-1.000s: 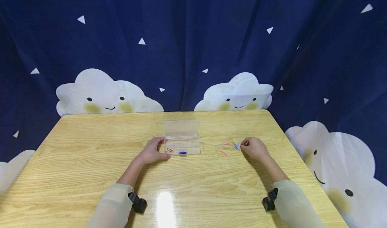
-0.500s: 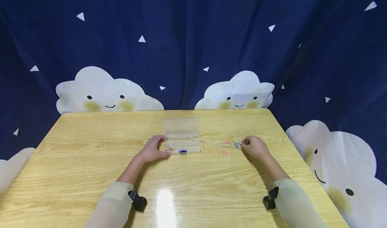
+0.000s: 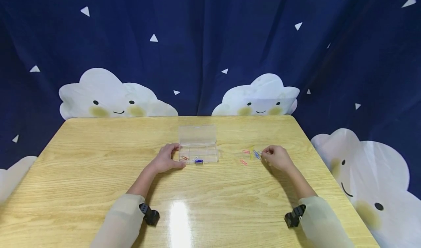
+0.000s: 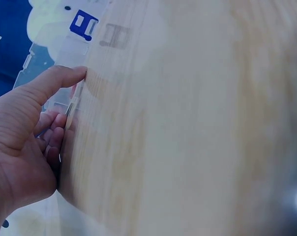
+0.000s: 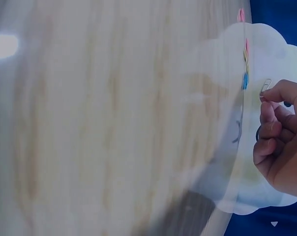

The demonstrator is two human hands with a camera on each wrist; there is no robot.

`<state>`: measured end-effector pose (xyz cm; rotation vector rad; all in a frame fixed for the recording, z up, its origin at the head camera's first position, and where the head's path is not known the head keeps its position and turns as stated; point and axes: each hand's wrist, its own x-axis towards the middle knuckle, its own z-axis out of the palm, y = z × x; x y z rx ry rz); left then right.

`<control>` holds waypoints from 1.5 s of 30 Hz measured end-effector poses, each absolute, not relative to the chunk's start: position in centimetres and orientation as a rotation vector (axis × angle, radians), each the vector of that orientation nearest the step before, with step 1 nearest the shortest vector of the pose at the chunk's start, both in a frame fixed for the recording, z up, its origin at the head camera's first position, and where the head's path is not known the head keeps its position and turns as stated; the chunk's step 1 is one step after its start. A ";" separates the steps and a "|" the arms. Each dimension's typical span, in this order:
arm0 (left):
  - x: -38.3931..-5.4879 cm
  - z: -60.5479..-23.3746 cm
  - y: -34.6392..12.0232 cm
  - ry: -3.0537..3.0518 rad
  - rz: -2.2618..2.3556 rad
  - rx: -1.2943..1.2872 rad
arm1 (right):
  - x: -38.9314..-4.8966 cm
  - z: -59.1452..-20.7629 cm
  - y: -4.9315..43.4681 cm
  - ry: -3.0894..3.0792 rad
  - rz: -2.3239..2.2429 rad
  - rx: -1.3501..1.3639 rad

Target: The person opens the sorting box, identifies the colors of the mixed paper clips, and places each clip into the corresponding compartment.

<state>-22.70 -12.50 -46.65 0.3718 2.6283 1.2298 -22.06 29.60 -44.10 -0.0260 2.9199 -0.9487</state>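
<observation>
A clear plastic compartment box (image 3: 205, 158) stands with its lid raised at the back, in the middle of the table. My left hand (image 3: 165, 158) holds its left end, thumb at the front corner and fingers round the side. Inside the box lie red paper clips (image 3: 185, 158); a blue latch (image 4: 84, 25) shows at its front. Off to the right, my right hand (image 3: 278, 157) pinches a pale paper clip (image 5: 266, 85) between thumb and forefinger. Just left of those fingertips lie blue paper clips (image 3: 256, 154), with pink paper clips (image 3: 243, 162) and yellow ones beside them.
The wooden table (image 3: 210, 193) ends at the back against a dark blue curtain (image 3: 197, 50) printed with clouds and small triangles. Each wrist carries a small black camera (image 3: 151, 216).
The head view has tilted, so the table sits slightly higher in it. My right hand stays by the clips, a pale clip now showing at its fingertips. The left hand keeps its hold.
</observation>
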 end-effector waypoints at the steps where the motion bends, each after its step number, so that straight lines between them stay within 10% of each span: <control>1: -22.7 -46.6 -12.5 2.631 1.227 0.371 | -22.0 -44.1 29.5 2.928 -0.952 -0.028; 45: -22.8 -46.8 -12.6 2.609 1.232 0.337 | -21.6 -42.8 23.2 2.821 -1.109 -0.186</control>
